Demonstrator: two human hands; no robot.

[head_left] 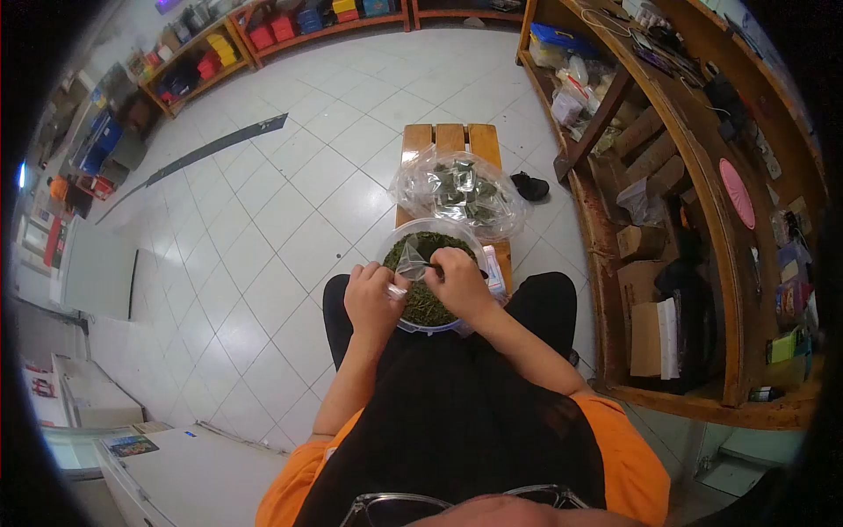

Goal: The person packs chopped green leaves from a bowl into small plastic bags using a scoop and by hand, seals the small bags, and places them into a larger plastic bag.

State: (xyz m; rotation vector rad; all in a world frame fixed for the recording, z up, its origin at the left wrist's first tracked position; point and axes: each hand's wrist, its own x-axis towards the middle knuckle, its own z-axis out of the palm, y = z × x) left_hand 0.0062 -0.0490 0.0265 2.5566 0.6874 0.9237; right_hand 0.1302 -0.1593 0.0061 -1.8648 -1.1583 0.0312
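Note:
Between my knees is a round clear tub of chopped green leaves. Over it, my left hand has its fingers closed on a small clear plastic bag. My right hand is closed at the bag's other side, pinching a thin dark item whose full shape is hidden. Beyond the tub, a large clear bag with small green-filled packets lies on a slatted wooden bench.
A wooden shelf full of goods stands on the right. A black shoe lies beside the bench. Low shelves with coloured bins line the far wall. White cabinets are at the lower left.

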